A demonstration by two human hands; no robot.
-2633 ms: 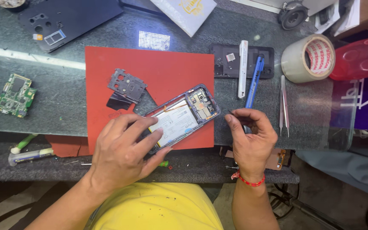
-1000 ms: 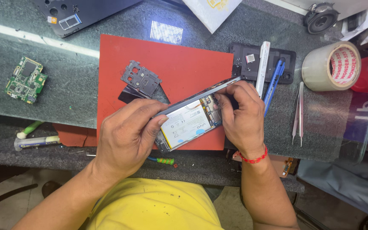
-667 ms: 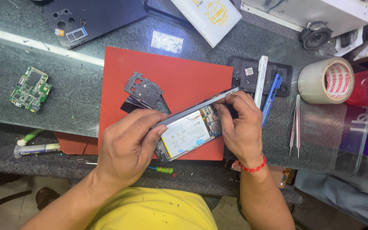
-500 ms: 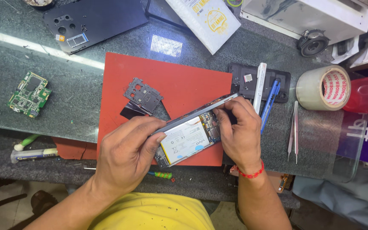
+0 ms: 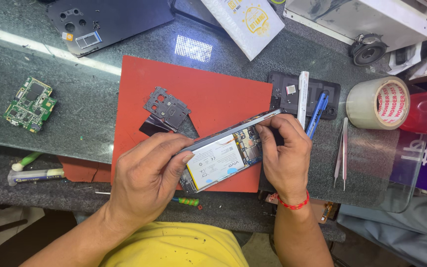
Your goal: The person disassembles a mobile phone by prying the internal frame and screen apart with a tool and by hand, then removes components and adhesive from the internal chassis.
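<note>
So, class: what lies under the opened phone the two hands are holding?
Under the opened phone lies a red mat on the stone worktop. The left hand and right hand cover the phone's ends, hiding whatever sits directly beneath there.

The left hand (image 5: 147, 175) comes up from the lower left on a bare forearm, palm down, its fingers curled around the near end of the opened phone with its white battery showing (image 5: 221, 158), thumb pressed along its upper edge. The right hand (image 5: 283, 151) rises from below, a red thread band on the wrist, its fingertips bent and pinched down over the phone's far end.
</note>
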